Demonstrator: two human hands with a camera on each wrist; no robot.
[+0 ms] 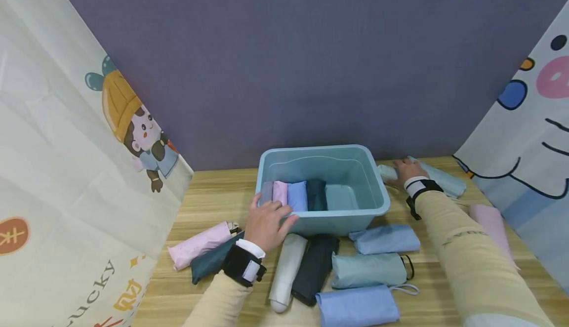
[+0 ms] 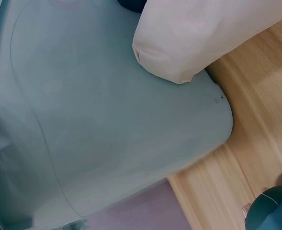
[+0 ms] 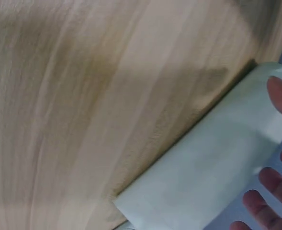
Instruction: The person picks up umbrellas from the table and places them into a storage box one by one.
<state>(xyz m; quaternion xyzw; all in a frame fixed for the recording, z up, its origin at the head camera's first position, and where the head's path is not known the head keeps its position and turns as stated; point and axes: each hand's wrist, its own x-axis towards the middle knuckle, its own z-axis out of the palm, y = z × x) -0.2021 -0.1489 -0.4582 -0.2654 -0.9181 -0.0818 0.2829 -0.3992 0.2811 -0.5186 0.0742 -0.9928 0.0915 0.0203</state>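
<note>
The bin (image 1: 331, 224) by the surface's far edge looks like smooth, softly shiny plastic, the surface (image 1: 222, 183) like smooth grained wood, the pale green roll (image 1: 444, 180) near its far right corner and pink bundle (image 1: 202, 244) near its left edge like smooth cloth, the backdrop (image 1: 306, 60) like matt fabric.

Through the head camera I face a plain, dull purple-grey wall (image 1: 284, 60) that meets the back of a pale wood-grain tabletop (image 1: 222, 188). On my left I have a creased off-white sheet (image 1: 53, 144) printed with a cartoon figure (image 1: 146, 129) and the word "Lucky" (image 1: 93, 292); on my right, a pale sheet (image 1: 511, 134) with a pink oval (image 1: 557, 77) and black outlines. The light reaching me is soft, leaving faint shadows on the wood.
</note>
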